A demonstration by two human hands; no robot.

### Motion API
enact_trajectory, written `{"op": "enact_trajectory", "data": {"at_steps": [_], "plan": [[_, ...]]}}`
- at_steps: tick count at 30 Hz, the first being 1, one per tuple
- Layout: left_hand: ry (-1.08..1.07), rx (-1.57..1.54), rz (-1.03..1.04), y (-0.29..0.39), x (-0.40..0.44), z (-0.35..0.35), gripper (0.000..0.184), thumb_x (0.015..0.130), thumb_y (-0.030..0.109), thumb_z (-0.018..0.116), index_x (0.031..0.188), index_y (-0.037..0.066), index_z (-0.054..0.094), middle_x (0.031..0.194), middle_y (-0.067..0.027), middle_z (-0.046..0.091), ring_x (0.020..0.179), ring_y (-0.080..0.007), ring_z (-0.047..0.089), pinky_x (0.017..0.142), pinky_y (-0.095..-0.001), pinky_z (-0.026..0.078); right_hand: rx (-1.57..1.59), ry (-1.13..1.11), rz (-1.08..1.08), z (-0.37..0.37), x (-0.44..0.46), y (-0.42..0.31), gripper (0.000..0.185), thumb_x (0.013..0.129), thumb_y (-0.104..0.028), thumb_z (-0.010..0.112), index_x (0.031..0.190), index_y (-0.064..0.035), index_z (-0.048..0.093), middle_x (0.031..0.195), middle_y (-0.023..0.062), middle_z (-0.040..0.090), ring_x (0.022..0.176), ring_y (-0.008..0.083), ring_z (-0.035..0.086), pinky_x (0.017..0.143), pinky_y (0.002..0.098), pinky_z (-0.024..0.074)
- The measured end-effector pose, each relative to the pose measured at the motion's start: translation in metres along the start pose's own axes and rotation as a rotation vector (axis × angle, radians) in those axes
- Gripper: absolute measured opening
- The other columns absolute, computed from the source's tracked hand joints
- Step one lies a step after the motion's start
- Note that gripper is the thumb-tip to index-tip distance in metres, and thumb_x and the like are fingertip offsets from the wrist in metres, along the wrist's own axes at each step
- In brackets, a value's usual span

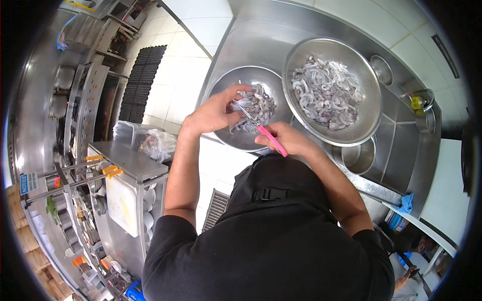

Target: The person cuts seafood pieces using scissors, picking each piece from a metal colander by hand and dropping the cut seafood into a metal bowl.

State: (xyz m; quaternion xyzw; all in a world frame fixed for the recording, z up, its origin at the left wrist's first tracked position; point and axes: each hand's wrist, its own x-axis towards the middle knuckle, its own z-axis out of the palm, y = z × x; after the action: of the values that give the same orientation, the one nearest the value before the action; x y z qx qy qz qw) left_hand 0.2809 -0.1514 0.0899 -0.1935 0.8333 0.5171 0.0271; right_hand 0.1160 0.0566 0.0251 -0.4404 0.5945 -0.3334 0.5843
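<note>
My right hand (288, 140) is closed around the pink handle of a small knife (271, 139), its thin blade pointing up and left. At the blade's tip, my left hand (216, 111) pinches a piece of grey-white squid (235, 106) between thumb and fingers. Both hands are over a steel bowl (221, 85) with a heap of squid pieces (261, 103) in it. Just right of it, a larger steel colander (369, 113) holds a bigger pile of pale squid pieces (329, 93). The undersides of my left fingers are partly hidden.
The bowls are at a steel sink counter (256, 30). A steel pot (359, 155) sits below the colander, and a small bowl (382, 69) is at its upper right. A blue cloth (407, 202) hangs at the counter's edge. On the left is a steel worktable (131, 155) with plastic bags (158, 144).
</note>
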Motion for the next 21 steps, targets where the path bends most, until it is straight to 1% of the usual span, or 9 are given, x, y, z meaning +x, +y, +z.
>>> {"op": "enact_trajectory", "data": {"at_steps": [1,4,6,7,9,13,16,19,21], "plan": [[-0.014,-0.033,0.021,-0.003,0.001,-0.002,0.070,0.086,0.001,0.069,0.153,0.016,0.053,0.118,-0.0119,0.069,0.086,-0.0143,0.063,0.080,-0.0301,0.054,0.029,-0.026,-0.021,-0.001,0.000,0.003,0.061,0.096,-0.064,0.072,0.082,-0.0054,0.066,0.066,-0.0014,0.058,0.062,0.0113,0.055,0.060,0.0324,0.0450],[-0.109,-0.361,0.089,-0.014,0.003,0.000,0.060,0.089,0.001,0.068,0.147,0.012,0.057,0.113,-0.0044,0.065,0.083,-0.0072,0.055,0.077,-0.0249,0.049,0.143,-0.112,-0.080,-0.002,-0.004,0.007,0.058,0.100,-0.061,0.069,0.082,-0.0067,0.063,0.067,-0.0023,0.057,0.059,0.0093,0.054,0.057,0.0288,0.0442],[-0.186,-0.406,0.091,-0.017,0.002,-0.002,0.051,0.091,0.001,0.068,0.141,0.009,0.060,0.104,-0.0005,0.062,0.082,-0.0048,0.053,0.075,-0.0241,0.047,0.254,-0.184,-0.111,-0.003,-0.009,0.003,0.057,0.104,-0.059,0.064,0.082,-0.0064,0.060,0.068,-0.0015,0.056,0.060,0.0089,0.054,0.057,0.0265,0.0432],[-0.225,-0.429,0.092,-0.018,0.001,-0.002,0.046,0.092,0.001,0.068,0.138,0.008,0.061,0.100,0.0015,0.061,0.081,-0.0036,0.052,0.074,-0.0238,0.046,0.300,-0.199,-0.155,-0.002,-0.009,0.004,0.059,0.103,-0.062,0.063,0.081,-0.0067,0.059,0.068,-0.0012,0.055,0.060,0.0091,0.054,0.057,0.0264,0.0427],[-0.236,-0.484,0.037,-0.023,0.000,0.002,0.036,0.095,0.005,0.067,0.131,0.007,0.064,0.091,0.0036,0.058,0.079,-0.0044,0.051,0.071,-0.0244,0.043,0.391,-0.229,-0.245,-0.002,-0.009,0.005,0.064,0.102,-0.067,0.061,0.079,-0.0075,0.057,0.068,-0.0007,0.054,0.059,0.0093,0.052,0.056,0.0263,0.0416],[-0.221,-0.586,-0.071,-0.027,0.001,0.010,0.020,0.102,0.017,0.062,0.118,0.007,0.068,0.078,0.0047,0.055,0.075,-0.0070,0.051,0.066,-0.0259,0.040,0.387,-0.230,-0.276,-0.005,-0.008,0.007,0.072,0.098,-0.078,0.053,0.077,-0.0093,0.055,0.067,-0.0006,0.052,0.059,0.0105,0.050,0.057,0.0270,0.0402],[-0.260,-0.341,-0.103,-0.031,0.007,0.012,0.024,0.104,0.024,0.059,0.112,0.005,0.070,0.078,0.0018,0.056,0.072,-0.0098,0.051,0.065,-0.0287,0.041,0.322,-0.196,-0.285,-0.008,-0.009,0.004,0.074,0.100,-0.080,0.047,0.076,-0.0098,0.053,0.067,-0.0009,0.050,0.061,0.0114,0.049,0.058,0.0277,0.0401],[-0.287,-0.195,-0.157,-0.024,0.009,0.022,0.029,0.103,0.027,0.057,0.110,0.001,0.069,0.079,-0.0043,0.059,0.076,-0.0163,0.056,0.071,-0.0339,0.046,0.264,-0.165,-0.279,-0.011,-0.008,-0.003,0.074,0.103,-0.078,0.043,0.076,-0.0099,0.053,0.067,-0.0009,0.050,0.062,0.0117,0.049,0.060,0.0281,0.0403],[-0.223,-0.151,-0.096,-0.021,0.008,0.029,0.027,0.102,0.025,0.055,0.103,0.001,0.067,0.078,-0.0018,0.056,0.074,-0.0140,0.053,0.068,-0.0326,0.044,0.246,-0.152,-0.258,-0.012,-0.007,-0.004,0.073,0.104,-0.076,0.042,0.076,-0.0098,0.053,0.067,-0.0009,0.050,0.062,0.0118,0.049,0.060,0.0284,0.0402]]}}
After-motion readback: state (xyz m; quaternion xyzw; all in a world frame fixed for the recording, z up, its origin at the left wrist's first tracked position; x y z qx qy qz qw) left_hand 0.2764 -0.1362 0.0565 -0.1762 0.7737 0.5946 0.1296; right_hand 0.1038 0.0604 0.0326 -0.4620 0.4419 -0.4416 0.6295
